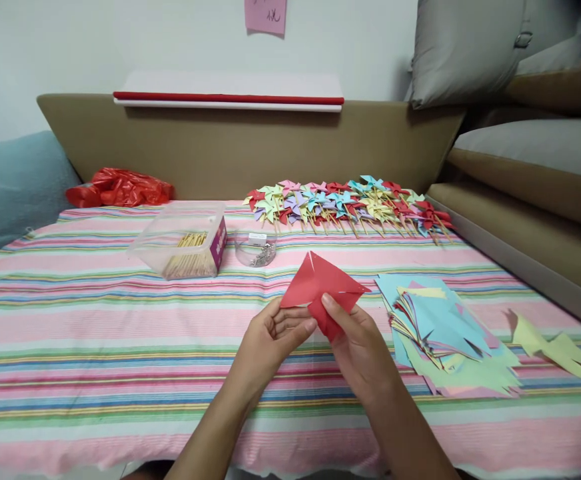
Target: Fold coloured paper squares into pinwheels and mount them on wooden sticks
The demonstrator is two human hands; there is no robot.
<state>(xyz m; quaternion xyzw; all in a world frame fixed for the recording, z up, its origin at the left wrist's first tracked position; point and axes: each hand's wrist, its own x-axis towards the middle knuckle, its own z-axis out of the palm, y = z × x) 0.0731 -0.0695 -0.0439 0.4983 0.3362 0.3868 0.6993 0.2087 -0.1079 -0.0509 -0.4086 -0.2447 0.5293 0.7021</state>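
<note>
View: head
Right hand (pixel 363 350): pinching the red paper (pixel 324 279), thumb on top
Left hand (pixel 270 339): fingers curled at the paper's near-left edge; cannot tell whether they grip
Red paper: slit from its corners, held up between both hands
Paper stack (pixel 453 313): just right of the right hand
Stick box (pixel 219 243): beyond the left hand, leftward
Pinwheels (pixel 340 201): well beyond the right hand

It's a home, shown by grey cushions (pixel 463 53) and striped tablecloth (pixel 105 320).
</note>
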